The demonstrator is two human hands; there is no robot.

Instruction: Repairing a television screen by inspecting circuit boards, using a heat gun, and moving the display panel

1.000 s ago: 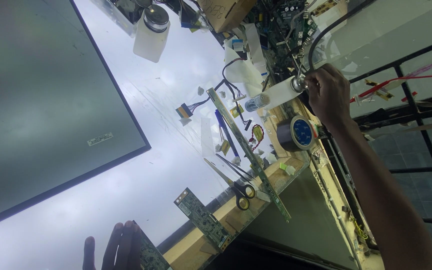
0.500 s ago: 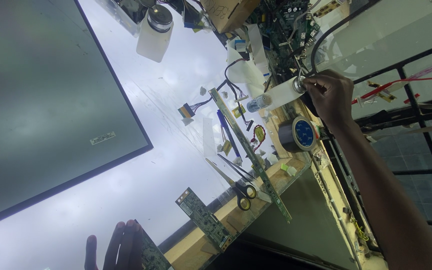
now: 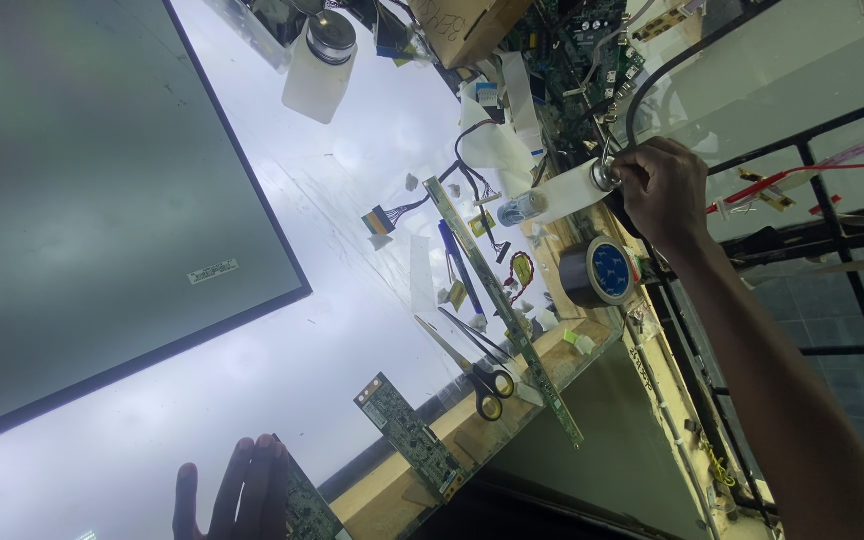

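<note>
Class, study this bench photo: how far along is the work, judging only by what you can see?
Done: the display panel lies dark on the lit sheet, with circuit strips laid out. In hand: the right hand grips a black cable; the left hand rests on a board. Left: scissors and tape roll lie untouched.

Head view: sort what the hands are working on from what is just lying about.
In hand:
right hand gripping white bottle
left hand on circuit board

Lying about:
scissors
tape roll
long strip board
dispenser bottle
dark panel
</note>
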